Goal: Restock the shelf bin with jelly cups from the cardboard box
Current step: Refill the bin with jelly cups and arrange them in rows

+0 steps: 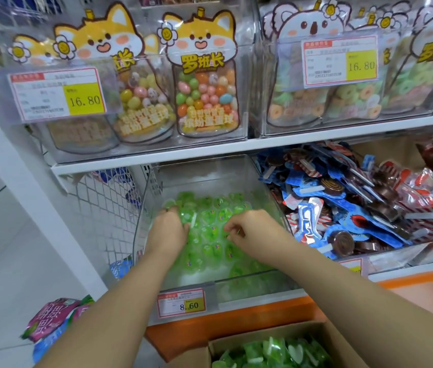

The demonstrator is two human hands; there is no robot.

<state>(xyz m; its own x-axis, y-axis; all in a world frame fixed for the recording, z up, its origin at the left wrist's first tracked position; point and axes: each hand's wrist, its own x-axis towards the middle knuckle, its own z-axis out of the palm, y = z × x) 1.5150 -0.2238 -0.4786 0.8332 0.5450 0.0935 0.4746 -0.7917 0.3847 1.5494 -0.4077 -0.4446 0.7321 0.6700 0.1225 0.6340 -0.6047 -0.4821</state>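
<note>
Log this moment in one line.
left hand on jelly cups in shelf bin | right hand likewise, grips unclear | cardboard box holds more cups

Green jelly cups [211,244] lying in the clear shelf bin [147,205].
More are sitting, seemingly jumbled, in the open cardboard box [239,339] below.
</note>
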